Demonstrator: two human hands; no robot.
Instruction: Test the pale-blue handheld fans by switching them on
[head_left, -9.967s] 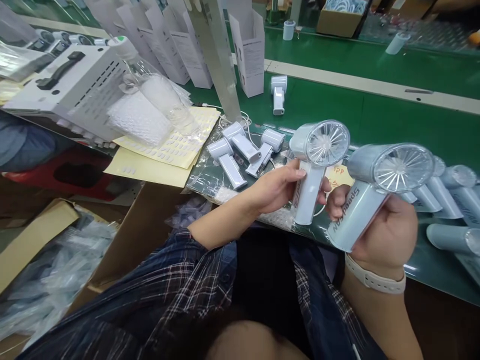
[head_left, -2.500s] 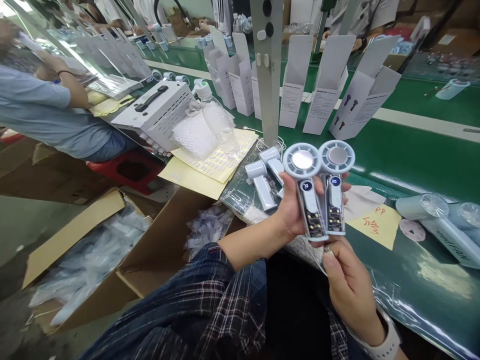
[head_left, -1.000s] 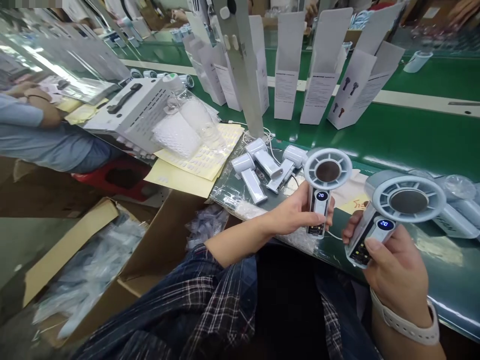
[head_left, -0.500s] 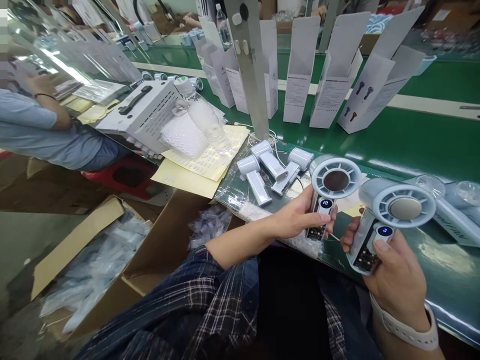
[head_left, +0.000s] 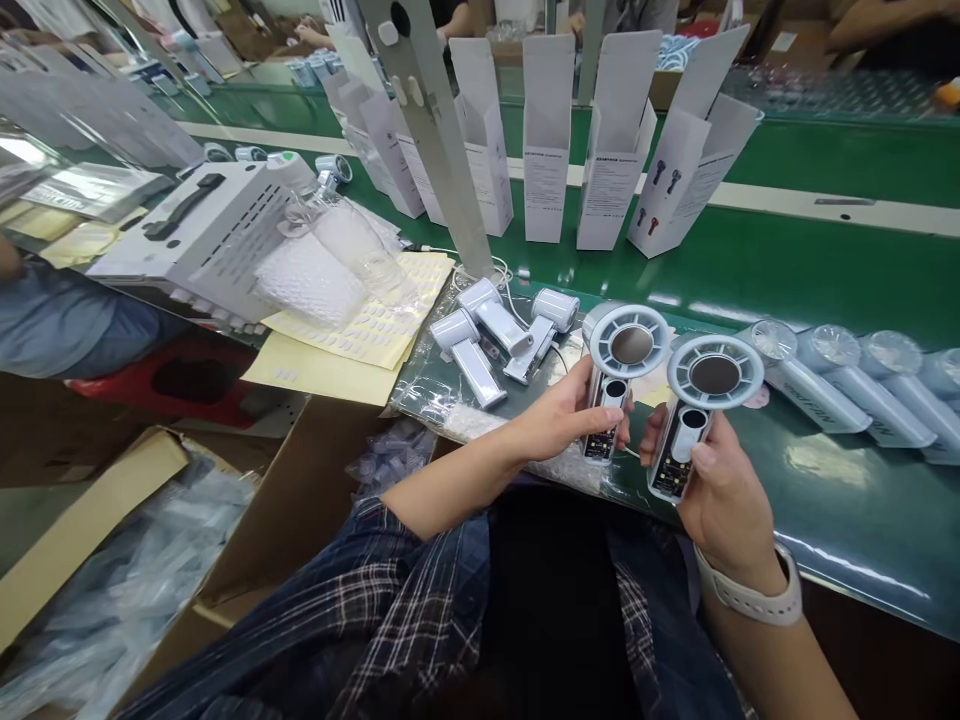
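My left hand [head_left: 561,420] is wrapped round the handle of a pale blue handheld fan [head_left: 627,348], its round rear grille facing me. My right hand [head_left: 721,500] grips a second, matching fan [head_left: 712,375] beside it, thumb on the handle below the dark round display. Both fans are held upright just above the near edge of the green conveyor belt [head_left: 787,270]. The displays on both handles look dark.
Three more fans [head_left: 491,330] lie on plastic left of my hands; several lie in a row at the right [head_left: 832,385]. Open white cartons [head_left: 611,160] stand behind, by a metal post [head_left: 435,130]. A white machine [head_left: 195,230], sticker sheets [head_left: 360,330] and a cardboard box [head_left: 120,560] sit left.
The two fans have come closer together and nearer the belt's near edge. Their lit number displays have gone dark. The camera view has shifted left.
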